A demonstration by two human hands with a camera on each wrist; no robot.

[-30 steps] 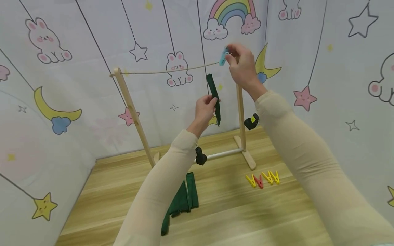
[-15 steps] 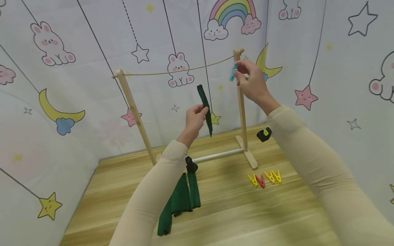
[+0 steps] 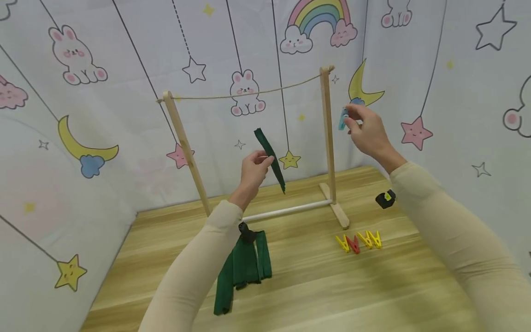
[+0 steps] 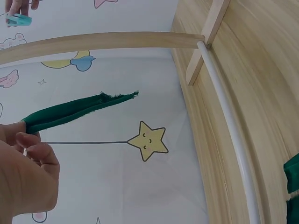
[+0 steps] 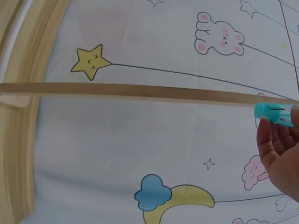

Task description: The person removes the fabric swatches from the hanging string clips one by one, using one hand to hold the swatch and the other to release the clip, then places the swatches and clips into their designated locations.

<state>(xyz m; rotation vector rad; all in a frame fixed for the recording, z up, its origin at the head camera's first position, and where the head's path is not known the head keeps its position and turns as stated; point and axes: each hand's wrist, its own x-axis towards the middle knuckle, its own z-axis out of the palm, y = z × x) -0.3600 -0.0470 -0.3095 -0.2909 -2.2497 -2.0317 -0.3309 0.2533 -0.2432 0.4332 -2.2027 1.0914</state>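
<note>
My left hand [image 3: 254, 171] pinches a narrow strip of dark green cloth [image 3: 270, 154] near its middle, below the string [image 3: 215, 97] of a wooden rack. In the left wrist view the green cloth [image 4: 70, 112] looks folded lengthwise, with a frayed far end. To the right of the rack's right post [image 3: 327, 138], my right hand [image 3: 369, 131] pinches a light blue clothespin [image 3: 343, 118] between thumb and fingers. The same clothespin [image 5: 274, 113] shows its wire spring in the right wrist view. Nothing hangs on the string.
Several green cloth pieces [image 3: 245, 265] lie on the wooden table [image 3: 315, 286], partly behind my left forearm. A row of yellow and red clothespins [image 3: 353, 244] lies at the right. A white bar [image 3: 290, 210] joins the rack's feet low down. A printed curtain [image 3: 137, 138] stands behind.
My right hand has moved right and down with the clothespin, away from the string and past the right post. My left hand has lowered the green cloth and drawn it left.
</note>
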